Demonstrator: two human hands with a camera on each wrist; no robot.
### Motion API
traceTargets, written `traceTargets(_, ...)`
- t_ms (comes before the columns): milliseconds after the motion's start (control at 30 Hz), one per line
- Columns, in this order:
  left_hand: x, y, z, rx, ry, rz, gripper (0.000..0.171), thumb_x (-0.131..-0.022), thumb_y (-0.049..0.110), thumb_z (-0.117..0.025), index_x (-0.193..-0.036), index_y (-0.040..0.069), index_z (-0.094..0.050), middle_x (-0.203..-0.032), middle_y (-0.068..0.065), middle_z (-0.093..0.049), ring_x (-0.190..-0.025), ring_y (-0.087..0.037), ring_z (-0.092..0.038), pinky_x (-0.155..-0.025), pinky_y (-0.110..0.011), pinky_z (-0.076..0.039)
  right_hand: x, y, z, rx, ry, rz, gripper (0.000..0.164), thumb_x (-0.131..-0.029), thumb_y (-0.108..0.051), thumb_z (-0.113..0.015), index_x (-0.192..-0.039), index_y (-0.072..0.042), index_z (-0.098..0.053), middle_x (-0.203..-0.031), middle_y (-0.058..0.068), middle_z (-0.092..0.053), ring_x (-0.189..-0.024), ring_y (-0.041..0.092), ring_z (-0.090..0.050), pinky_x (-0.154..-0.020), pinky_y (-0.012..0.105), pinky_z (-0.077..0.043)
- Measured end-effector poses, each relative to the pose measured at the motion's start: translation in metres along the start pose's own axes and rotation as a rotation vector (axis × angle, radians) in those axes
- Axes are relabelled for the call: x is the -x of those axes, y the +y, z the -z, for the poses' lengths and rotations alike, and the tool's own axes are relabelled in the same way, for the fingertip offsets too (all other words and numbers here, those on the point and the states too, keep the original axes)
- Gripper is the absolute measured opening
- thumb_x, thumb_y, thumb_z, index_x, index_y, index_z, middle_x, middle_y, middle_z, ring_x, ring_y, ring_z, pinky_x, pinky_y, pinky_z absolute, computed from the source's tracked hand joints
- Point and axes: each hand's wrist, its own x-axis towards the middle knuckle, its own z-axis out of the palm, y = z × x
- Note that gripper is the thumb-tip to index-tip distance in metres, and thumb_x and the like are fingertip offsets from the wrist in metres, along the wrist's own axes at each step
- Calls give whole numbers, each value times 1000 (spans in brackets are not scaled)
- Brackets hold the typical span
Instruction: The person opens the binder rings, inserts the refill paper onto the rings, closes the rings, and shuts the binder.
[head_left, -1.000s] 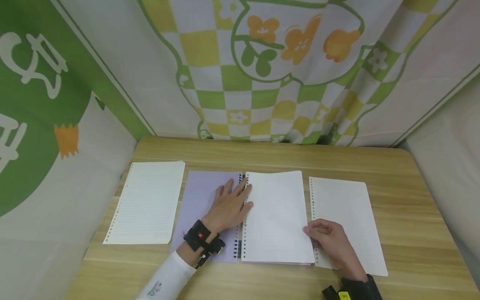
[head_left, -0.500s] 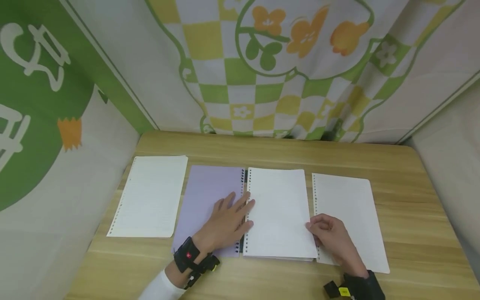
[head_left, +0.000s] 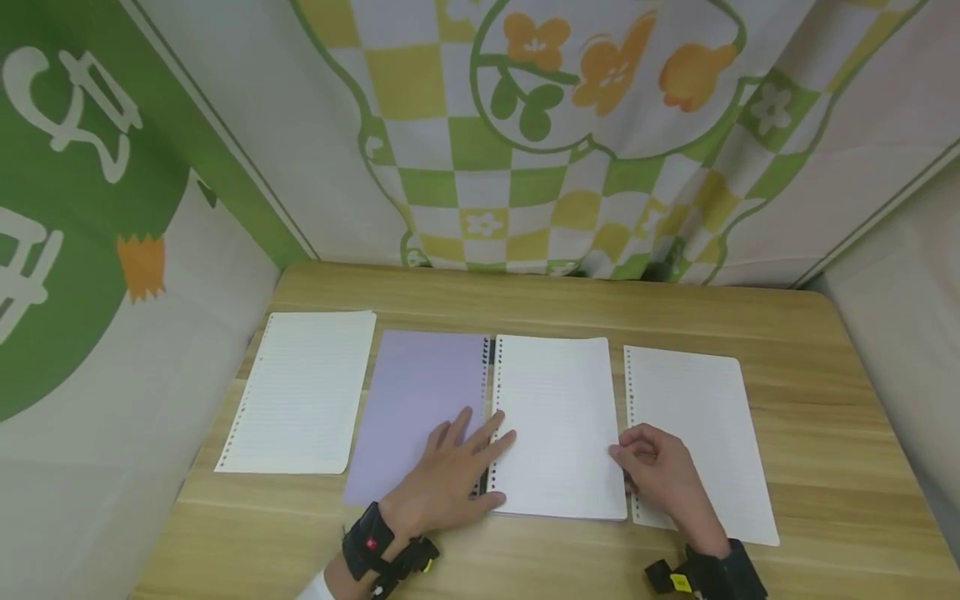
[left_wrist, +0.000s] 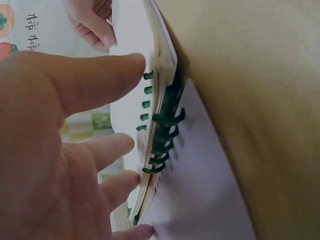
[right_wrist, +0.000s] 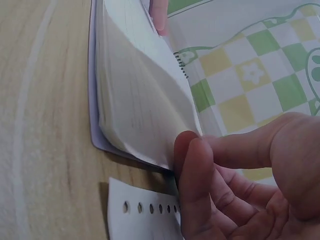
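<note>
A loose-leaf ring notebook lies open on the table, its purple cover [head_left: 420,375] on the left and its white lined pages [head_left: 558,400] on the right. My left hand [head_left: 442,487] spreads its fingers across the binding; the fingertips rest along the punched edge of the pages. Green binder rings [left_wrist: 165,135] show in the left wrist view, some standing apart from the page holes. My right hand [head_left: 660,471] pinches the outer edge of the top page [right_wrist: 150,100] between thumb and finger, and that page bows up slightly there.
A punched lined sheet [head_left: 300,392] lies left of the notebook. Another punched sheet [head_left: 697,433] lies to the right, partly under my right hand. The wooden table [head_left: 525,300] meets a patterned curtain [head_left: 517,183] at the back.
My left hand has slid down the binding toward the near end of the notebook, its thumb now near the bottom corner. The right hand keeps its pinch at the page edge. The head view shifted slightly.
</note>
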Motion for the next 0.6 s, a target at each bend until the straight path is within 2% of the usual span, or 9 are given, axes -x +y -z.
traceTargets(333, 4, 1, -9, -12, 17, -24, 80, -100, 46, -72, -168, 21, -37, -180, -8, -17, -161, -55, -12, -123, -76, -20, 1, 1, 6, 40, 15, 50, 18, -100, -13, -75, -112, 0, -69, -83, 5, -75, -67, 18, -68, -59, 27, -56)
traceTargets(467, 4, 2, -9, -21, 27, -18, 80, -99, 46, -73, -167, 21, -38, -180, -8, -19, -161, -55, -13, -123, -76, -20, 2, 4, 21, 81, 45, 91, 22, -101, -16, -74, -116, 1, -70, -92, 8, -77, -76, 17, -71, -64, 26, -58)
traceTargets(600, -1, 10, -5, -76, 25, -7, 80, -97, 52, -73, -164, 18, -44, -178, -11, -24, -160, -54, -18, -125, -73, -21, 5, 17, 44, 200, 137, 168, 29, -100, -22, -76, -118, 0, -71, -104, 12, -77, -90, 21, -73, -71, 23, -57)
